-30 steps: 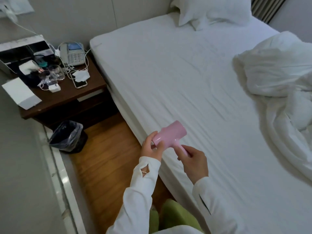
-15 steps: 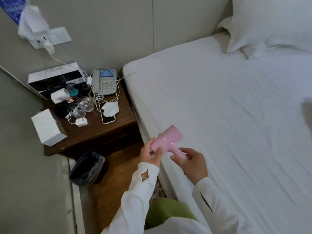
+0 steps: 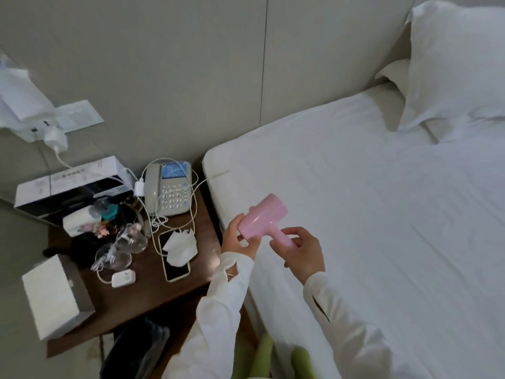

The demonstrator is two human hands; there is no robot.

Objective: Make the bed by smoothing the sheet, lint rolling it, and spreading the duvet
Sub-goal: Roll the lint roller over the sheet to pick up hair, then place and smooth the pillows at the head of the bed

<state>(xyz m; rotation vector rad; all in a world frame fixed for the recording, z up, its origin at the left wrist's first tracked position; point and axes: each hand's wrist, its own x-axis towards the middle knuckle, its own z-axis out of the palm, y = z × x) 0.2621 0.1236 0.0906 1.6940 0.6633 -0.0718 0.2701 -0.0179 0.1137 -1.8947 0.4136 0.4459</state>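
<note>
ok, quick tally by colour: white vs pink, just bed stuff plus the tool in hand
White: 2 — sheet, pillow
Pink: 1 — lint roller, with the left hand on its drum and the right hand round its handle
Total: 3

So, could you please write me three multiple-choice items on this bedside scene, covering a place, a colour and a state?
1. Where does the phone lie?
A. on the nightstand
B. on the sheet
C. on the pillow

2. What colour is the lint roller?
A. blue
B. pink
C. green

3. How is the lint roller held?
A. by both hands
B. by one hand
C. by neither

Answers: 1 A, it lies face-up under a white mask. 2 B, cover and handle are pink. 3 A, the right hand grips the handle, the left hand holds the cover.
</note>
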